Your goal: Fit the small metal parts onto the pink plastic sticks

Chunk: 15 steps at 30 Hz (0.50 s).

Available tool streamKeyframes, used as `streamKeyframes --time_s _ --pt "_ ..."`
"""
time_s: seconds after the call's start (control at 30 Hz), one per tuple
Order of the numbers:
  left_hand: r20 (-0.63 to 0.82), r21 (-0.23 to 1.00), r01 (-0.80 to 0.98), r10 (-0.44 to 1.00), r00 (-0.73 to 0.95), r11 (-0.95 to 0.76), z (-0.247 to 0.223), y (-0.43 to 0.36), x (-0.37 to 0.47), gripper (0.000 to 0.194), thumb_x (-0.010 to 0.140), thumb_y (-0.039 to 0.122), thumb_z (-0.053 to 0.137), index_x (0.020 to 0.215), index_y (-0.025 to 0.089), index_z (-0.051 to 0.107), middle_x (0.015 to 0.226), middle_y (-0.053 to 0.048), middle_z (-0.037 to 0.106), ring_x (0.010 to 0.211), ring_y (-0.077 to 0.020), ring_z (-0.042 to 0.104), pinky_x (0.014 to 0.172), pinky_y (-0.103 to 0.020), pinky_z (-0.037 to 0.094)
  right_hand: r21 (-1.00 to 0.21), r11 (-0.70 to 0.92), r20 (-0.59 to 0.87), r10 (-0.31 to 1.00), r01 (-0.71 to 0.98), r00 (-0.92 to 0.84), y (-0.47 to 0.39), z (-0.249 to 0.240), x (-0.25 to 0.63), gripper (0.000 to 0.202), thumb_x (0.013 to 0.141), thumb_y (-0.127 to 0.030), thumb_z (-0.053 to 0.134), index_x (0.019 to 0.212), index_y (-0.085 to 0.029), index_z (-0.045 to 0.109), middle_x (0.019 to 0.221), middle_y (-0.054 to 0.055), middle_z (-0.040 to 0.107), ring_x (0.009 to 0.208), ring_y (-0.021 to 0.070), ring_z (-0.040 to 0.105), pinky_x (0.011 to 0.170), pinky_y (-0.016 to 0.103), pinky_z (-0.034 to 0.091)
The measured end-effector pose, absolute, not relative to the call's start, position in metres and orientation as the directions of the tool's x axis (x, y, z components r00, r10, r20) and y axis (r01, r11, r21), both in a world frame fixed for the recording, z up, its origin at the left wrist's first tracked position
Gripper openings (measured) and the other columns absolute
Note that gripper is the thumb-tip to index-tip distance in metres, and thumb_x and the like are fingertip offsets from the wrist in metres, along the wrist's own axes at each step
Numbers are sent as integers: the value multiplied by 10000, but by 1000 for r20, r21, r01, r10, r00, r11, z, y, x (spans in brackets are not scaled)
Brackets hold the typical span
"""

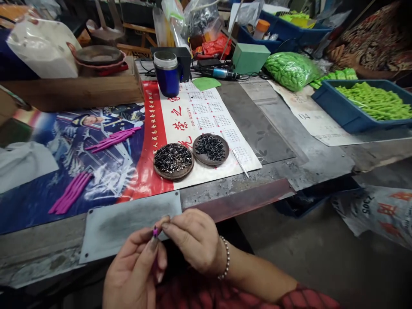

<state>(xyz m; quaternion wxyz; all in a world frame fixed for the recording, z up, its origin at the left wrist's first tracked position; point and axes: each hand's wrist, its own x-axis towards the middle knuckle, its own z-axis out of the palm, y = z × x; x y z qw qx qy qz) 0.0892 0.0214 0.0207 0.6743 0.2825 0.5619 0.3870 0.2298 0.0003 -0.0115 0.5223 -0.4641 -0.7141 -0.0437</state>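
My left hand holds a small magenta plastic piece upright between thumb and fingers, just in front of the table edge. My right hand, with a bead bracelet at the wrist, pinches at the top of that piece with its fingertips; anything held there is too small to see. Beyond the hands, two round brown dishes hold small dark screws, the left dish and the right dish. More magenta strips lie in two bunches on the poster, one near and one farther.
A grey metal plate lies at the table's front edge. A blue mug, a green box, a bag of green parts and a blue bin of green parts stand farther back. A thin white stick lies by the dishes.
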Motion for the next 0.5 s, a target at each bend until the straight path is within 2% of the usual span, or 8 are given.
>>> streamKeyframes --time_s 0.13,0.23,0.4,0.5 --pt "-553 800 -203 825 116 565 21 22 94 399 582 412 933 822 167 728 494 24 579 450 -80 472 413 -145 411 -531 490 715 696 691 56 -2 -16 228 203 953 -24 523 1108 -56 649 957 144 762 875 203 711 766 334 612" --pt "-564 780 -231 814 140 581 20 21 97 402 631 400 913 889 143 745 500 28 580 454 -67 467 421 -131 387 -606 407 654 744 684 137 -6 -15 225 169 958 -54 546 1063 -118 662 903 97 761 838 179 717 795 301 615" --pt "-529 775 -296 829 180 558 15 16 98 367 701 425 880 856 130 726 495 30 586 440 -55 477 426 -126 376 -755 256 466 857 603 219 -11 -6 225 98 940 -149 603 891 -200 671 781 13 736 685 132 713 704 207 609" --pt "-483 794 -328 859 171 511 9 11 96 312 757 400 849 871 142 717 584 24 623 470 -49 509 448 -126 398 -771 251 446 869 585 216 -10 -1 225 90 918 -148 616 878 -213 664 769 -3 734 671 124 717 668 181 602"
